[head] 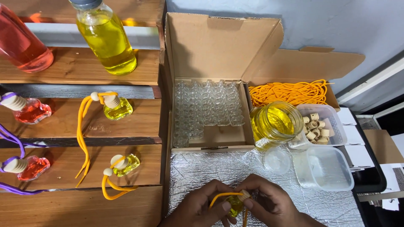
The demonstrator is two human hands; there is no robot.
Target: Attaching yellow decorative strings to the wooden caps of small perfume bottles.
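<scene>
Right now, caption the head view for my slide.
Both hands, left and right, hold a small yellow bottle with an orange cord over a foil mat.

Yellow small bottle [235,204], orange cord [222,196], crinkled silver foil mat [198,172]

head view, looking down, close above table [198,168]

Your hands meet over the foil mat [294,201], near edge. Behind the mat: cardboard box [223,46] holding empty glass vials [208,107]. Right of the box: cords [290,92], open jar [275,124], tub of caps [322,124]. Left: slatted shelf [80,67] carrying filled bottles.
</scene>
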